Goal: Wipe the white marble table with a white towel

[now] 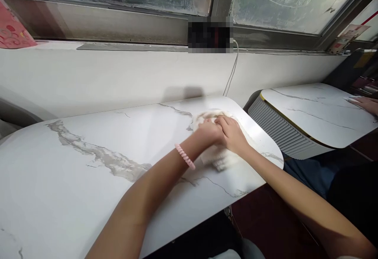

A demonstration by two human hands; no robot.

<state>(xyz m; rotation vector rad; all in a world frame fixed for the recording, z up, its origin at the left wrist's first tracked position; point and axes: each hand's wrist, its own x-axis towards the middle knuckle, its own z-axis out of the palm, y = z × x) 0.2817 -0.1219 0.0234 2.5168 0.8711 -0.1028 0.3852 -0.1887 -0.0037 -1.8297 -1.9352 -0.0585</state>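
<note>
A white cloth (223,162) lies bunched on the right part of a white marble-patterned table (165,133), its lower edge smeared by motion. My left hand (211,132), with a pink coiled band (185,156) round its wrist, is closed on the cloth. Close against it, my right hand (234,135) presses on the same cloth with bent fingers. The two hands touch, and the fingertips are partly hidden in the folds.
A second marble-patterned table (319,109) with a ribbed base stands at the right, where another person's hand (364,103) rests. A white cable (233,71) runs down the wall from a blurred dark object (210,35) on the sill. Dark clothing (313,174) shows at the right.
</note>
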